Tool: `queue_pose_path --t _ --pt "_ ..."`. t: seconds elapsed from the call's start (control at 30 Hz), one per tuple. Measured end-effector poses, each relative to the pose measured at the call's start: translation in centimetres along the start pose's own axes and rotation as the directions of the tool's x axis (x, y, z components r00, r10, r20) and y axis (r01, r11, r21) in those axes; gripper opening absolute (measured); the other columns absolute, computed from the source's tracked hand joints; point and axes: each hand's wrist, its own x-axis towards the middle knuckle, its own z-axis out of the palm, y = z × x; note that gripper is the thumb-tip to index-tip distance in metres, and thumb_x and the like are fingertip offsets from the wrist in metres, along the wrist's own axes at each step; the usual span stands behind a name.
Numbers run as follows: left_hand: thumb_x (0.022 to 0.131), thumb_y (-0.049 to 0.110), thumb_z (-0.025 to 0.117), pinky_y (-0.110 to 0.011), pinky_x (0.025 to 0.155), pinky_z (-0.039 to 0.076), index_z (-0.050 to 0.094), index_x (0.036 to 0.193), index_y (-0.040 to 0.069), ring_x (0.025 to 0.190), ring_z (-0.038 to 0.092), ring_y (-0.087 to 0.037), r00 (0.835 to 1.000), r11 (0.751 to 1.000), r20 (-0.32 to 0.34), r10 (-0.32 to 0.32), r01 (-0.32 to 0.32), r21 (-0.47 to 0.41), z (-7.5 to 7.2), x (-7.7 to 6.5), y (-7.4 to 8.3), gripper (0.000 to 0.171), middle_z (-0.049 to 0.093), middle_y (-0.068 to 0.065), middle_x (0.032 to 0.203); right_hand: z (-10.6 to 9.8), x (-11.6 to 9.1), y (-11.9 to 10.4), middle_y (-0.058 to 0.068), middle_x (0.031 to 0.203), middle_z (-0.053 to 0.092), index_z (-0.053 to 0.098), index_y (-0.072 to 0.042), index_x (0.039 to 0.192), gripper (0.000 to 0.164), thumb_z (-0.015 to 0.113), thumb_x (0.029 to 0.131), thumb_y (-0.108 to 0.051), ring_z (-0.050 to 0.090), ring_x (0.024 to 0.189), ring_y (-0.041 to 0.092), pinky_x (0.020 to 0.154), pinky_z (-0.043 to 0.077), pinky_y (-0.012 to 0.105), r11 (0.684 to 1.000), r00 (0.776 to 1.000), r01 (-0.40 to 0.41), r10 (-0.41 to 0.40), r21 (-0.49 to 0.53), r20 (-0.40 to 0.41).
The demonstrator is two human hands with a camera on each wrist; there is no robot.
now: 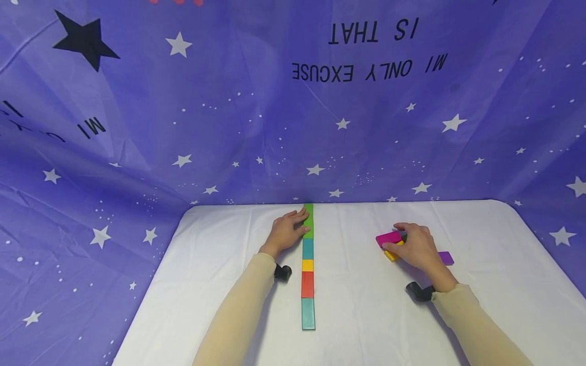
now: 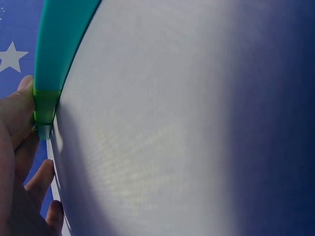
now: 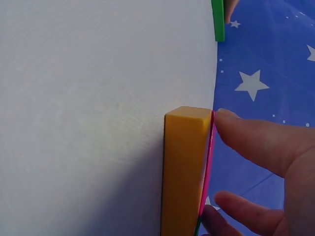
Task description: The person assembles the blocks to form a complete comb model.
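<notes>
A straight row of flat coloured blocks runs from the table's far edge toward me: green (image 1: 309,219), blue (image 1: 308,249), yellow (image 1: 308,265), red (image 1: 308,284) and teal (image 1: 308,314). My left hand (image 1: 286,231) rests beside the green end, thumb and fingertips touching it with the fingers fairly straight. On the right, my right hand (image 1: 416,246) pinches a magenta block (image 1: 387,238) between thumb and fingers. Under the magenta block lies a thicker yellow block (image 3: 184,167). A dark green piece (image 1: 403,236) shows partly behind the fingers.
A purple block (image 1: 446,258) lies beside the right wrist, partly covered by it. Black wrist cameras (image 1: 418,292) hang at both wrists. The white tabletop (image 1: 348,305) ends at a purple star-printed cloth (image 1: 366,152) standing behind it.
</notes>
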Motion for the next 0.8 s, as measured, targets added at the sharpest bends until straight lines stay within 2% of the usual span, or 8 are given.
queue_pose_path --t 0.17,0.53,0.8 --pt "0.098 0.033 0.064 -0.052 0.112 0.029 0.057 0.144 0.015 0.144 0.040 -0.024 1.000 1.000 -0.001 0.001 -0.001 -0.009 0.0 0.0 0.0 0.050 0.044 0.004 0.155 0.3 0.1 0.0 0.033 0.121 0.062 0.063 0.008 0.123 0.059 0.081 0.082 -0.030 0.047 0.112 0.053 0.093 0.039 0.062 0.999 1.000 0.014 -0.014 -0.043 -0.019" --pt "0.098 0.033 0.065 -0.053 0.112 0.029 0.057 0.144 0.015 0.144 0.040 -0.023 1.000 1.000 0.001 0.002 -0.002 0.003 -0.1 0.0 0.0 0.050 0.044 0.004 0.155 0.9 0.5 -0.4 0.028 0.104 0.068 0.069 0.007 0.110 0.052 0.084 0.080 -0.032 0.052 0.101 0.049 0.085 0.040 0.057 0.998 0.997 0.025 -0.029 -0.062 -0.065" --pt "0.098 0.034 0.064 -0.052 0.113 0.029 0.057 0.144 0.015 0.144 0.040 -0.023 1.000 1.000 0.004 0.001 -0.001 0.005 -0.1 0.1 -0.1 0.050 0.044 0.005 0.155 1.1 0.8 -0.1 0.028 0.107 0.068 0.068 0.007 0.113 0.052 0.082 0.081 -0.032 0.052 0.102 0.050 0.087 0.040 0.058 0.997 0.999 0.024 -0.027 -0.074 -0.046"
